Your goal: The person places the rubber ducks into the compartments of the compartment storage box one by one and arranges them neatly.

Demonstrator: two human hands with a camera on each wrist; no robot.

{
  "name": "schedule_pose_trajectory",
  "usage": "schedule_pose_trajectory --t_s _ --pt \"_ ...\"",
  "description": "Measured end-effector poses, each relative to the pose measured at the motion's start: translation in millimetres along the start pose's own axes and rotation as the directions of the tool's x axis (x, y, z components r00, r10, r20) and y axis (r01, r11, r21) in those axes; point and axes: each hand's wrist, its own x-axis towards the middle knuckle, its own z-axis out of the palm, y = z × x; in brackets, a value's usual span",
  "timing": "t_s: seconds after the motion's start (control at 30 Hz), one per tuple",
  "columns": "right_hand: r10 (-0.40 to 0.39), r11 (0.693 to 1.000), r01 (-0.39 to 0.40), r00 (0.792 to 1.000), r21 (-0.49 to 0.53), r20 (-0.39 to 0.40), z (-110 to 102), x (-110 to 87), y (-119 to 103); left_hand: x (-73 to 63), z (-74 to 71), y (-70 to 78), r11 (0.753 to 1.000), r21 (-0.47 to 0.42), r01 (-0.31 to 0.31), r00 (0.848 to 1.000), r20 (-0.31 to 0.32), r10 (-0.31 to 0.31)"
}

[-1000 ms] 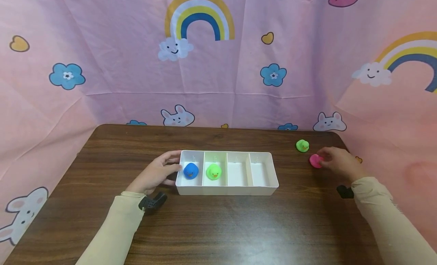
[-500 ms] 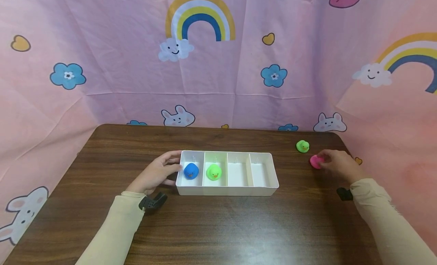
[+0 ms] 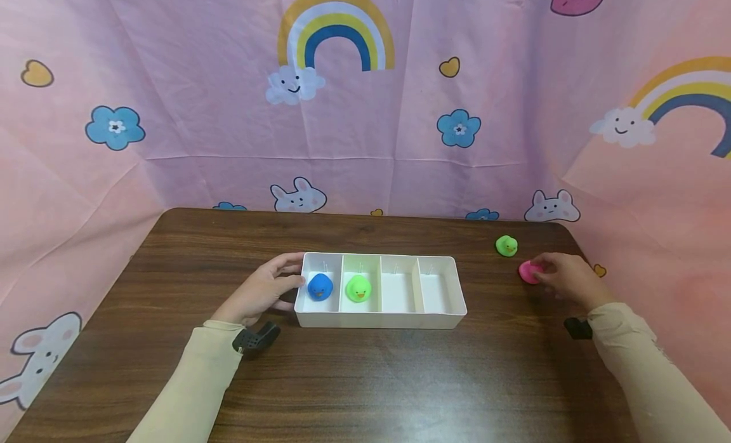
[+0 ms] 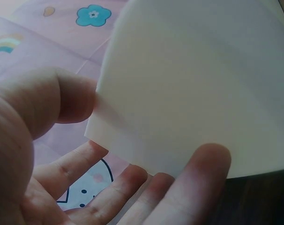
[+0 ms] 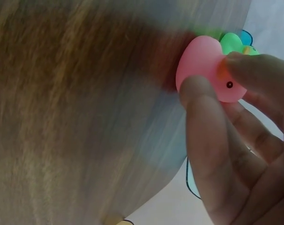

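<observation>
Head view, right of frame: right grip (image 3: 573, 279) pinches pink duck (image 3: 528, 273) between thumb and fingers; duck sits at fingertips, left of the hand, just below green duck (image 3: 506, 245). Left grip (image 3: 259, 290), fingers spread, touches white tray's (image 3: 379, 320) left end.

Pink duck (image 3: 528, 272) — partly hidden by right grip (image 3: 573, 279).
</observation>
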Motion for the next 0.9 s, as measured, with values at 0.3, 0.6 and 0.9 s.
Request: schedule_pose_trajectory --t_s 0.3,0.6,0.9 --pt "0.023 1.000 -0.023 1.000 -0.009 0.004 2 0.8 3 0.2 0.1 -1.7 1.000 0.000 -0.005 1.000 -0.005 0.005" --pt "0.043 0.999 -0.043 0.999 -0.011 -0.021 5 -1.1 8 0.8 0.5 -1.6 1.000 -0.005 -0.008 1.000 -0.002 0.008" --pt "-0.013 1.000 0.013 0.996 -0.001 -0.085 6 -5.8 -1 -0.9 0.8 0.1 1.000 0.009 0.000 1.000 -0.006 0.000"
